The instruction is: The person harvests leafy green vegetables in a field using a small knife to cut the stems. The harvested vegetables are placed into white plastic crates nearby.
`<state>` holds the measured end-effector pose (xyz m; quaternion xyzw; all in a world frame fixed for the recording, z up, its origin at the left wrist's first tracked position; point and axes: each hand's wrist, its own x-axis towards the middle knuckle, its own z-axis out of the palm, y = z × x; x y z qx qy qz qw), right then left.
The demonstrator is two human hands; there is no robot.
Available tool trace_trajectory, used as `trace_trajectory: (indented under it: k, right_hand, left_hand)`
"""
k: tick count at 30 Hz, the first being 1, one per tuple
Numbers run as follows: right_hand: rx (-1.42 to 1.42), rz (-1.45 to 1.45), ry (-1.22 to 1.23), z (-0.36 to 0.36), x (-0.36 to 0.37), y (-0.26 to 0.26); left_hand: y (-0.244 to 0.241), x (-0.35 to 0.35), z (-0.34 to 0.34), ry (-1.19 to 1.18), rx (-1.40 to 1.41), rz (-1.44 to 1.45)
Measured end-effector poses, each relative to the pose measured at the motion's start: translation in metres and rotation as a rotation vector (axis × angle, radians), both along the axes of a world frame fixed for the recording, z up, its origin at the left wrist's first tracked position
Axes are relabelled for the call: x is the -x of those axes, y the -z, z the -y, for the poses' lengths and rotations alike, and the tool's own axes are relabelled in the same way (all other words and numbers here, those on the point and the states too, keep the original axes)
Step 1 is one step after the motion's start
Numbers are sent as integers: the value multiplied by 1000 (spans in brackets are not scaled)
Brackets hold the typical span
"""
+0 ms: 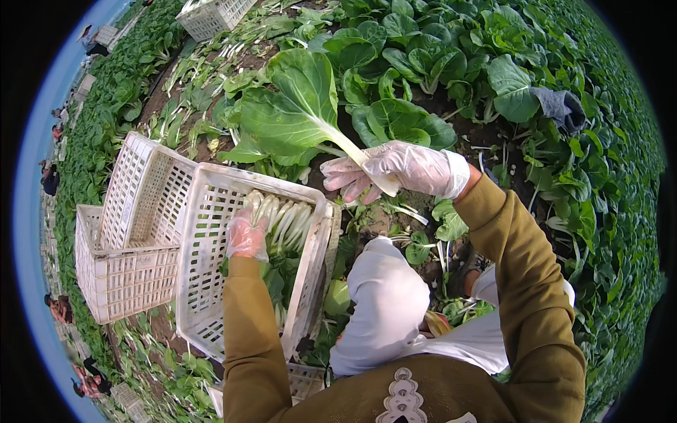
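Observation:
My right hand, in a thin clear plastic glove, holds a large leafy green leaf by its pale stalk between thumb and fingers. The leaf points away to the upper left, over the ground. Inside a white slatted plastic crate, my left hand, gloved alike, grips the stalk ends of some greens. Beside it in the crate lie more greens with their white stalks side by side. Their leaves are partly hidden by my left forearm.
More white crates stand stacked at the left, and another crate is at the top. Leafy plants grow ahead and to the right. A grey cloth lies on them. Cut leaves litter the soil. Several people work far left.

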<state>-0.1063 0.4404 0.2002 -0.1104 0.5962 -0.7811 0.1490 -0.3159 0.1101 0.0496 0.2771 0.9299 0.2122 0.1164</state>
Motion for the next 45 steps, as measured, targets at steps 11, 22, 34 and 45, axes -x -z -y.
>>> trace_trajectory:
  k: [11,22,34,45]
  right_hand:
    - [-1474,990,-309,-163,-326,138]
    - [-1310,1127,885,-203,-343,360]
    - [-1279,736,1367,-201,-316,334]
    - [-529,820,673,-166,-67,276]
  left_hand:
    - [-90,-87,-184,610,-227,23]
    - [90,-183,-346,1452,569,-350]
    - [111,6,-378,1055,572,-952]
    - [136,24,-394,1027,545,-938]
